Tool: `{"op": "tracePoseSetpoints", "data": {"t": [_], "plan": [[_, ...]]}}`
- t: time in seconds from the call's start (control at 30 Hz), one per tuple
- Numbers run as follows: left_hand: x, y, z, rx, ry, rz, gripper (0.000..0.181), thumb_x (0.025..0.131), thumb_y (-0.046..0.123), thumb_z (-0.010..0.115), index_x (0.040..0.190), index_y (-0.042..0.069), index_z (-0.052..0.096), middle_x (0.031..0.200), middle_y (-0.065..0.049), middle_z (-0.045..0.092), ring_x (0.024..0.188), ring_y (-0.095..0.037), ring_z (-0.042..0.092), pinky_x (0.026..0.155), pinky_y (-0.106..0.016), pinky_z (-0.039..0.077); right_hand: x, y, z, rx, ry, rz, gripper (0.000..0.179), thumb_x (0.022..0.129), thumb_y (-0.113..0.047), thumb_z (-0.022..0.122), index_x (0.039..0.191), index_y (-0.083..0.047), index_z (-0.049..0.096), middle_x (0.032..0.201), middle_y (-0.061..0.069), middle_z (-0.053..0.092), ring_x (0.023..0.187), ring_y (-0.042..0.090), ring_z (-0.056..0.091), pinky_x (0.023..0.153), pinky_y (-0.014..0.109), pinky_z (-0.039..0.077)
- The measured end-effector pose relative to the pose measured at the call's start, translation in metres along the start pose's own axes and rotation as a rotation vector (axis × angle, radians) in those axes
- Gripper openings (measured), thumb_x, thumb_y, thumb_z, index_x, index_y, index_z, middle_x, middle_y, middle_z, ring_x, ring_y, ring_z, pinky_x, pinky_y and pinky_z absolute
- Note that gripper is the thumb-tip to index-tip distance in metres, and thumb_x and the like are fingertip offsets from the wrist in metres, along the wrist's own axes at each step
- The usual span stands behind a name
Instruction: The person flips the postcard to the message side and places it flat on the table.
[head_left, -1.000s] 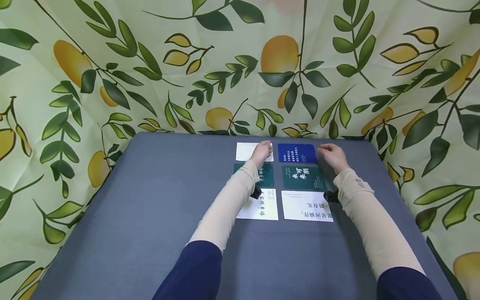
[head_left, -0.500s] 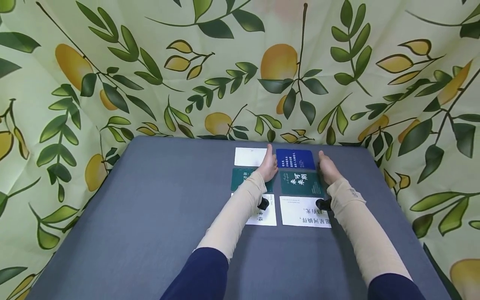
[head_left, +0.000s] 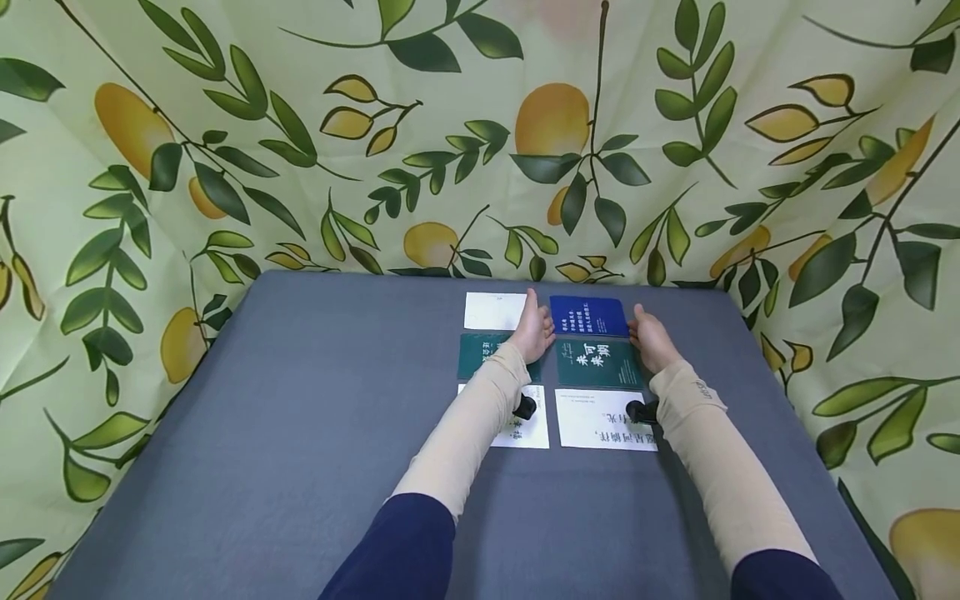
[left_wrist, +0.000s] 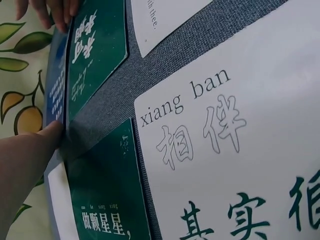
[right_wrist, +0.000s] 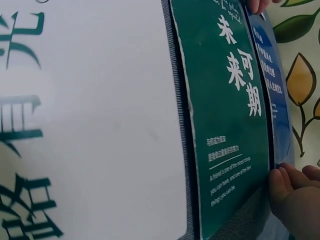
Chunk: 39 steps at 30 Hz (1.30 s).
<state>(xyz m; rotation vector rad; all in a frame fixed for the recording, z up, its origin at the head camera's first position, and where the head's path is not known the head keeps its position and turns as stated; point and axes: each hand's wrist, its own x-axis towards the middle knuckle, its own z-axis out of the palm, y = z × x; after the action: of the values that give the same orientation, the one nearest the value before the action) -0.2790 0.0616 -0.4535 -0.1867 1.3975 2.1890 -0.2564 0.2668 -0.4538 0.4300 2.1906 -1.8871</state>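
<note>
A blue card (head_left: pixel 588 317) with white writing lies flat at the far edge of the table. My left hand (head_left: pixel 534 333) is at its left side, fingers extended; in the left wrist view the thumb (left_wrist: pixel 51 132) touches near the card's edge. On the opposite side, my right hand (head_left: pixel 654 342) has its fingertips (right_wrist: pixel 281 182) against the blue card's edge, beside the corner of a green card (head_left: pixel 597 363). That green card lies just below the blue one, a narrow gap between them. Part of the left green card (head_left: pixel 476 354) is hidden by my left hand.
A white card (head_left: pixel 592 421) with dark writing lies nearest me on the right, and another white card (head_left: pixel 536 429) is partly under my left forearm. At the far left of the group is a pale card (head_left: pixel 491 311). The grey table (head_left: pixel 315 400) stretches left; a leaf-patterned cloth (head_left: pixel 450 125) hangs behind.
Both hands have gone from curled fingers to extended ones and come down beside the blue card. The right fingers have since drawn in toward its edge. The head view has shifted slightly.
</note>
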Motion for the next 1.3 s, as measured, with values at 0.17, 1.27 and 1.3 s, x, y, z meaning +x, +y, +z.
{"op": "tracePoseSetpoints", "data": {"t": [0.17, 1.27, 1.3], "plan": [[-0.002, 0.002, 0.001, -0.015, 0.025, -0.007, 0.079, 0.094, 0.063, 0.010, 0.150, 0.009, 0.009, 0.155, -0.021, 0.011, 0.145, -0.031, 0.013, 0.119, -0.040, 0.015, 0.001, 0.002, 0.001, 0.028, 0.040, 0.021, 0.066, 0.100, -0.042, 0.008, 0.148, 0.001, -0.005, 0.152, 0.021, 0.010, 0.132, 0.028, 0.019, 0.117, 0.036, 0.016], [-0.018, 0.012, 0.019, 0.424, 0.161, 0.254, 0.066, 0.095, 0.058, 0.029, 0.147, 0.017, 0.027, 0.154, -0.004, 0.027, 0.142, -0.023, 0.025, 0.115, -0.041, 0.022, -0.003, -0.001, 0.020, 0.127, 0.265, -0.145, 0.074, 0.092, -0.059, 0.037, 0.142, -0.006, 0.034, 0.147, 0.012, 0.034, 0.135, 0.024, 0.034, 0.115, 0.037, 0.025], [-0.018, 0.012, 0.019, 0.434, 0.174, 0.264, 0.066, 0.095, 0.057, 0.033, 0.146, 0.016, 0.029, 0.153, -0.005, 0.030, 0.141, -0.023, 0.028, 0.115, -0.041, 0.025, -0.003, 0.000, 0.020, 0.129, 0.262, -0.155, 0.073, 0.092, -0.059, 0.038, 0.143, -0.006, 0.034, 0.148, 0.011, 0.033, 0.135, 0.024, 0.033, 0.116, 0.037, 0.024]]}}
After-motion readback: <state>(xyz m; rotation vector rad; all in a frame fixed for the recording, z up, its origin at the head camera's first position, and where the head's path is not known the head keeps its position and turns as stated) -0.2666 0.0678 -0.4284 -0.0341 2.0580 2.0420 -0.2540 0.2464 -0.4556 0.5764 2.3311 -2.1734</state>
